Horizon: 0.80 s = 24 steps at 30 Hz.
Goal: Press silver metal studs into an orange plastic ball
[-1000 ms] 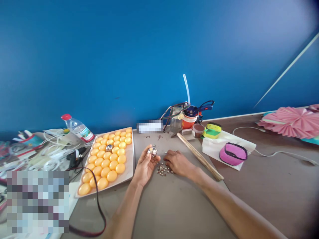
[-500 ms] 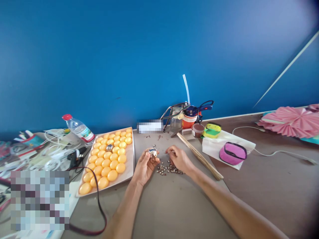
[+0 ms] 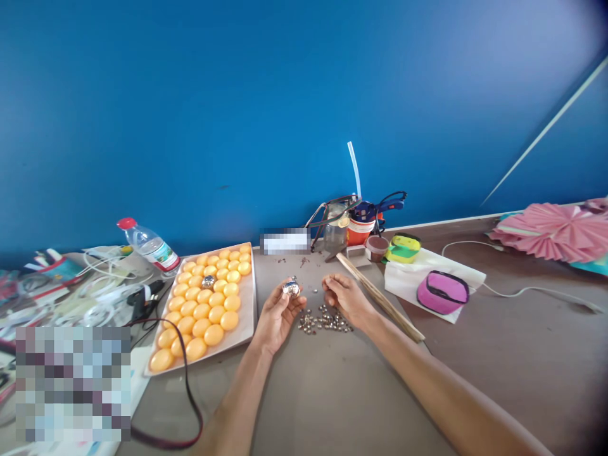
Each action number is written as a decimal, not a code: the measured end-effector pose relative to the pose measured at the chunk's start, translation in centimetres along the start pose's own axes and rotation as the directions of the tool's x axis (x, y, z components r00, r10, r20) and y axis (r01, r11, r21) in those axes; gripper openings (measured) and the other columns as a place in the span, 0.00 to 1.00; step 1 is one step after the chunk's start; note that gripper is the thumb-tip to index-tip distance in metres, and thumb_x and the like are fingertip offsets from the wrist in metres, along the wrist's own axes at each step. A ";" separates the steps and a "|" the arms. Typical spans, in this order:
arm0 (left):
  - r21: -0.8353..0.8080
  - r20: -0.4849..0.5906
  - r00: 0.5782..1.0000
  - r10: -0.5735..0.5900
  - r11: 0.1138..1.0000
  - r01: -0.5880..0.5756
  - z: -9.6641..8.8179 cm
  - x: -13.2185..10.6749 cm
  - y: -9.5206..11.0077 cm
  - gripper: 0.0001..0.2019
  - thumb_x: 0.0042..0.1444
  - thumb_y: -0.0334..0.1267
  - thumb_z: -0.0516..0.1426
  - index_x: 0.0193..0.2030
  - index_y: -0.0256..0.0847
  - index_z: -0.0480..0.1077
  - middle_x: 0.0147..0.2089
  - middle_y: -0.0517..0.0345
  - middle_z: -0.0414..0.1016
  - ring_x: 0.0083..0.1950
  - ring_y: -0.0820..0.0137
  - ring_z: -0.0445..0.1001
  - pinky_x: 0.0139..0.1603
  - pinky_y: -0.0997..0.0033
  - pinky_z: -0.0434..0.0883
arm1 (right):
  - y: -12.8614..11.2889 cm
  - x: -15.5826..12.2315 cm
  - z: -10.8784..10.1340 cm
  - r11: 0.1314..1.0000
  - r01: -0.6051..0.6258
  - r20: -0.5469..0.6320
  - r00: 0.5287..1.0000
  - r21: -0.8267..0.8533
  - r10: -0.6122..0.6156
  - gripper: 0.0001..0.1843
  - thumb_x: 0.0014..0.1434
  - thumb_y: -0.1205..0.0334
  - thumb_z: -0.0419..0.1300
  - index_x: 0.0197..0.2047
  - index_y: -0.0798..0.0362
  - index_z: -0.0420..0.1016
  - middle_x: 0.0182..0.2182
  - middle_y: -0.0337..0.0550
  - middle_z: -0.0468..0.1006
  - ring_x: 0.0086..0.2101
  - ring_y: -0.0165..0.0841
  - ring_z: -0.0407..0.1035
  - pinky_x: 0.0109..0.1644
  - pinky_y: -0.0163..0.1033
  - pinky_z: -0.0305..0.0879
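My left hand [image 3: 277, 315] is cupped palm up, fingers closed round a small shiny silver ball [image 3: 291, 289] held at its fingertips. My right hand [image 3: 346, 297] hovers just right of it with fingers curled in a pinch; what they hold is too small to make out. Between and below both hands a heap of small metallic studs [image 3: 324, 321] lies on the grey table. To the left a white tray [image 3: 251, 316] holds several orange balls [image 3: 209, 313] and one silver ball [image 3: 208, 282].
A water bottle [image 3: 149, 246] lies behind the tray, with tangled cables [image 3: 102, 291] at the left. Wooden sticks [image 3: 380, 297], cups with tools [image 3: 360, 226], a yellow-green case [image 3: 404, 247], a pink pouch [image 3: 443, 291] on white paper and pink paper fans [image 3: 555, 231] fill the right.
My right hand lifted off the stud heap and rose up and right toward the silver ball, uncovering the studs. My left hand stayed put with the ball.
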State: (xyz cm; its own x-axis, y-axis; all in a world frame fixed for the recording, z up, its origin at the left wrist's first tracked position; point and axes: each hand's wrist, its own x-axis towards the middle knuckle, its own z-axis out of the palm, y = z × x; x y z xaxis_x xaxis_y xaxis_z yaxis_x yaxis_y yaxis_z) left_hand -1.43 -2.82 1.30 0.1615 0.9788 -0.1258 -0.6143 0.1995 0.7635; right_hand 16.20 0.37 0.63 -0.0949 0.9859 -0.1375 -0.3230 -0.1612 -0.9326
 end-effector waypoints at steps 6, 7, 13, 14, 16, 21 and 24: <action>-0.037 -0.008 1.000 -0.001 0.999 0.001 0.1 0.0 0.0 0.21 0.52 0.35 0.60 0.53 0.44 0.64 0.40 0.56 0.76 0.36 0.73 0.76 0.44 0.69 0.70 | -0.4 -0.3 0.2 0.967 -0.138 0.136 0.985 0.216 0.110 0.18 0.43 0.51 0.65 0.27 0.54 0.64 0.24 0.33 0.68 0.17 0.20 0.57 0.24 0.32 0.52; -0.044 -0.004 1.000 -0.002 0.999 0.002 0.1 0.0 0.0 0.22 0.52 0.35 0.60 0.54 0.45 0.63 0.39 0.57 0.76 0.36 0.73 0.75 0.43 0.69 0.70 | -0.5 -0.4 0.2 0.964 -0.144 0.146 0.983 0.224 0.113 0.18 0.43 0.51 0.65 0.27 0.54 0.64 0.24 0.34 0.69 0.17 0.20 0.57 0.24 0.32 0.52; -0.061 0.016 0.999 -0.032 0.998 0.033 0.1 0.0 0.1 0.24 0.51 0.34 0.60 0.56 0.45 0.63 0.42 0.55 0.76 0.40 0.71 0.76 0.48 0.67 0.68 | -1.0 -0.8 0.6 0.958 -0.139 0.166 0.981 0.252 0.099 0.17 0.43 0.54 0.66 0.26 0.53 0.63 0.21 0.30 0.66 0.16 0.19 0.51 0.26 0.33 0.56; -0.065 0.018 0.999 -0.034 0.997 0.035 0.0 0.0 0.1 0.25 0.51 0.34 0.60 0.56 0.45 0.62 0.42 0.54 0.76 0.41 0.70 0.75 0.50 0.66 0.68 | -1.0 -0.8 0.6 0.954 -0.135 0.161 0.982 0.268 0.094 0.16 0.43 0.54 0.66 0.25 0.53 0.63 0.21 0.30 0.65 0.16 0.19 0.51 0.27 0.34 0.56; -0.065 0.014 0.999 -0.039 0.997 0.039 0.0 0.0 0.1 0.25 0.51 0.34 0.60 0.57 0.44 0.61 0.43 0.54 0.76 0.43 0.69 0.75 0.52 0.65 0.67 | -1.0 -0.8 0.6 0.949 -0.135 0.162 0.983 0.286 0.091 0.16 0.43 0.54 0.66 0.24 0.54 0.65 0.23 0.32 0.67 0.17 0.20 0.53 0.28 0.34 0.57; -0.004 0.009 0.999 -0.037 0.999 0.037 0.1 0.0 -0.3 0.24 0.51 0.33 0.60 0.55 0.44 0.63 0.43 0.54 0.76 0.42 0.67 0.76 0.50 0.64 0.67 | -1.0 -1.1 0.9 0.964 -0.157 0.253 0.962 0.213 0.100 0.13 0.42 0.58 0.67 0.30 0.54 0.71 0.24 0.35 0.70 0.20 0.23 0.59 0.29 0.35 0.56; 0.033 0.031 0.999 -0.022 0.999 0.021 0.3 -0.1 -0.5 0.22 0.49 0.34 0.62 0.53 0.43 0.66 0.42 0.55 0.75 0.41 0.67 0.75 0.49 0.63 0.68 | -0.9 -1.6 1.3 0.980 -0.145 0.270 0.957 0.139 0.103 0.13 0.42 0.59 0.66 0.31 0.54 0.69 0.23 0.34 0.70 0.19 0.23 0.59 0.27 0.33 0.53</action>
State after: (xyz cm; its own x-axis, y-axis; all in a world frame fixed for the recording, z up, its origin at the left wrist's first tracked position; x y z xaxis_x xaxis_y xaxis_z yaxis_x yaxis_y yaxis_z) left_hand -0.88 -3.06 1.12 0.1990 0.9723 -0.1222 -0.5853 0.2180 0.7810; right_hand 15.45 -1.08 2.11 -0.3781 0.9155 -0.1376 -0.4340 -0.3065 -0.8471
